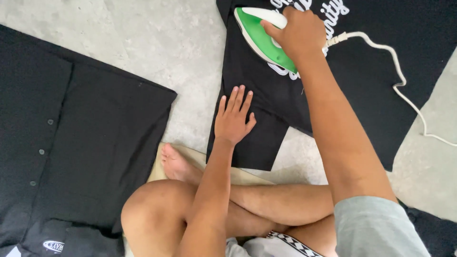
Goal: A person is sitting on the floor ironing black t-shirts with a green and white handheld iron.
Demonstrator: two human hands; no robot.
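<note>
A black T-shirt [371, 81] with white lettering lies spread on the concrete floor ahead of me. My right hand [300, 31] grips the handle of a green and white iron [259, 38], which rests on the shirt near the print. Flat on the shirt's sleeve lies my left hand [233, 116], fingers spread and pressing the cloth down. The iron's white cord [404, 81] trails off to the right across the shirt and floor.
Another black buttoned shirt [81, 138] lies flat at the left. My crossed bare legs [200, 200] sit on a beige mat [190, 159] at the bottom. Bare concrete floor [157, 43] shows between the garments. More dark cloth [438, 233] is at the lower right.
</note>
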